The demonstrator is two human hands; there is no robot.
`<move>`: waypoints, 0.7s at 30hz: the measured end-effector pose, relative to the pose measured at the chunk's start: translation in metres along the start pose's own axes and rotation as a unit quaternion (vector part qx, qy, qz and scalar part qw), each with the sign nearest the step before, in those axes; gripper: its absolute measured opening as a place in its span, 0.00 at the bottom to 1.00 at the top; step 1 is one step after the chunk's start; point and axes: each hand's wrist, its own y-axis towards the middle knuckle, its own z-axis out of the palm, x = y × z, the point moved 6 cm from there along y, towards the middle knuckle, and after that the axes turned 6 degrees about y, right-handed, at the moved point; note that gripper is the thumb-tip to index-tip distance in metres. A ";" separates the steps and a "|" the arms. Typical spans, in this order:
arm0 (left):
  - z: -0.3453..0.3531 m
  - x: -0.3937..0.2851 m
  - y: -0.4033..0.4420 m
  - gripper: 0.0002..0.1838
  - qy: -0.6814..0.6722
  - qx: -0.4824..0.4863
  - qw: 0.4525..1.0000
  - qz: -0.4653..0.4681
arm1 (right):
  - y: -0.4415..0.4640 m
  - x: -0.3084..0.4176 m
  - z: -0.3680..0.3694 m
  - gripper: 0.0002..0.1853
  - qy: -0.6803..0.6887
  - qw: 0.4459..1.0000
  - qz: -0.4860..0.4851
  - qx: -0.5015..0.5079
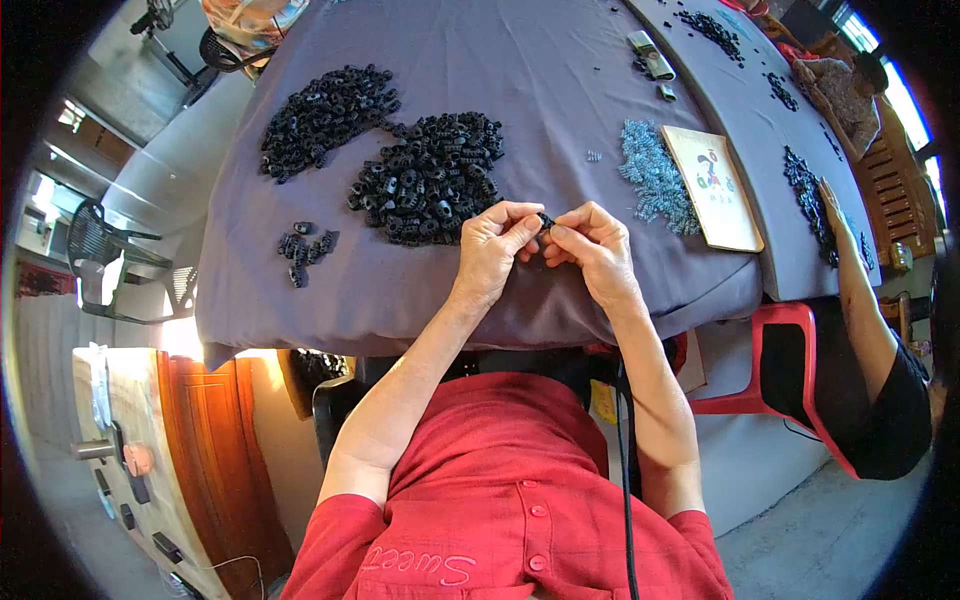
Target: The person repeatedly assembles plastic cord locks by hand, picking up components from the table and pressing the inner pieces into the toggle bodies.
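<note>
My left hand (pixel 497 243) and my right hand (pixel 597 245) meet above the near part of the cloth-covered table. Both are closed in a pinch on one small black plastic clip piece (pixel 545 221), partly covered by the fingertips. Just left of my hands lies a big heap of similar black toothed clip pieces (pixel 430 180), with another heap (pixel 325 115) farther back. A few black clips (pixel 303 250) form a small group at the near left. On the right is a pile of tiny bluish springs (pixel 655 175), with a few loose springs (pixel 594 156) beside it.
A booklet (pixel 712 185) lies against the spring pile. Behind it are a pale green-and-white box (pixel 651 55) and a smaller one. At the right table, another person's hand (pixel 833 207) rests by more black pieces (pixel 805 200). A red-framed chair (pixel 785 370) stands below.
</note>
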 end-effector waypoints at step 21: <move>0.000 -0.005 -0.001 0.06 0.039 -0.019 0.999 0.011 | -0.003 -0.001 0.009 0.02 -0.106 0.991 -0.074 -0.029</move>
